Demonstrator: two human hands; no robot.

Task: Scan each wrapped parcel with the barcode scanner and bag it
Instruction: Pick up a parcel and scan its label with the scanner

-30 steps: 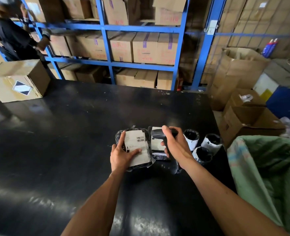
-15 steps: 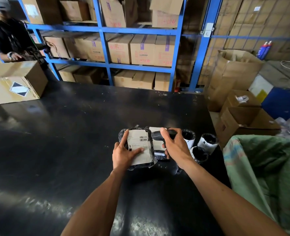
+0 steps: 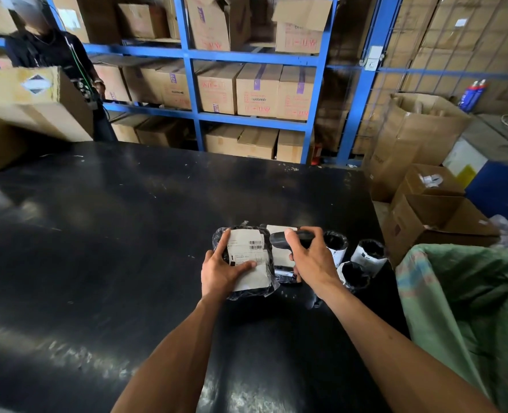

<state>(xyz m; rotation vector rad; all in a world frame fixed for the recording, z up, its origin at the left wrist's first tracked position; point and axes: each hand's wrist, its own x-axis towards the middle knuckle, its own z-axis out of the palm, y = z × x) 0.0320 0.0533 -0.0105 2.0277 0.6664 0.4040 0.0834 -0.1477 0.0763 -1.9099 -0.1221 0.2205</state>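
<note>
A black-wrapped parcel (image 3: 254,257) with a white barcode label lies on the black table (image 3: 112,234), label up. My left hand (image 3: 221,271) grips its left edge, thumb across the label. My right hand (image 3: 309,260) is closed around a black barcode scanner (image 3: 279,238), whose head hovers just right of the label. A second wrapped parcel (image 3: 282,265) lies partly hidden under the scanner and my right hand. Three cylindrical wrapped parcels (image 3: 355,259) stand to the right. A green woven bag (image 3: 470,308) gapes open at the table's right edge.
A person in dark clothing (image 3: 53,49) stands at the far left behind a lifted cardboard box (image 3: 32,99). Blue shelving (image 3: 193,84) with cartons runs behind the table. Open cardboard boxes (image 3: 437,216) sit on the floor to the right.
My hands, the parcel and the scanner have hardly moved. At the far left, the cardboard box has been lifted off the table and the person has shifted behind it.
</note>
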